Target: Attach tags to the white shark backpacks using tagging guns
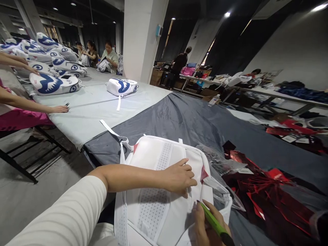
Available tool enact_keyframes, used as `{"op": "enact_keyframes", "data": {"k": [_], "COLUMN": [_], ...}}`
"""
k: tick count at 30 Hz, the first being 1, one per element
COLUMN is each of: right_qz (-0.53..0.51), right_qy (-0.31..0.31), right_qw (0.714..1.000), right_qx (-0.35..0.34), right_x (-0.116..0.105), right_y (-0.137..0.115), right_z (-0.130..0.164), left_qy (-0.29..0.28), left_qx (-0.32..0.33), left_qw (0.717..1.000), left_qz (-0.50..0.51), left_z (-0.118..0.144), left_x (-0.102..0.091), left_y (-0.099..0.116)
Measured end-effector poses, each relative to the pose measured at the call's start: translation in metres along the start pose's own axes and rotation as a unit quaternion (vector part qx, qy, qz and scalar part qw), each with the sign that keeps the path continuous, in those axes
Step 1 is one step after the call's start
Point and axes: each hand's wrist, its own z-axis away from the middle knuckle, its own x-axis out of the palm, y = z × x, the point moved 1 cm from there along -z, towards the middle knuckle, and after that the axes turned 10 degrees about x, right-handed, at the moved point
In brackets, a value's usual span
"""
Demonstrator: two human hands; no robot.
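A white backpack (159,191) lies back-side up on the dark grey table cover (194,123) right in front of me, its perforated padded panel facing up. My left hand (179,177) presses flat on that panel, fingers spread toward the right edge. My right hand (206,223) is at the bottom, closed around a green pen-like tool (214,222) whose tip rests on the backpack just below my left hand. A white strap (111,130) trails off the top left of the backpack.
Clear plastic wrapping (220,164) and shiny red sheets (266,191) lie to the right. A white shark-print backpack (122,86) sits farther on, with several more stacked at the far left (51,83). Another person's arms (30,106) reach in from the left; seated people work behind.
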Motion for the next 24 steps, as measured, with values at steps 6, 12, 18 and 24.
{"op": "enact_keyframes", "data": {"k": [6,12,18,24], "right_qz": [-0.007,-0.04,-0.034,-0.025], "right_qy": [0.061,0.078,0.085,0.101], "right_qw": [0.995,0.994,0.994,0.991], "right_qx": [-0.078,-0.071,-0.052,-0.088], "right_x": [0.009,0.009,0.011,0.014], "right_y": [0.002,0.004,0.004,0.003], "right_z": [0.01,0.011,0.015,0.015], "left_qy": [-0.018,-0.046,-0.038,-0.036], "left_qx": [0.007,-0.005,-0.007,0.001], "left_qw": [1.0,0.999,0.999,0.999], "left_qz": [-0.01,0.014,-0.006,-0.033], "left_z": [-0.001,-0.005,0.003,0.003], "left_x": [-0.001,-0.006,-0.005,-0.002], "left_y": [0.001,0.004,0.011,0.016]}}
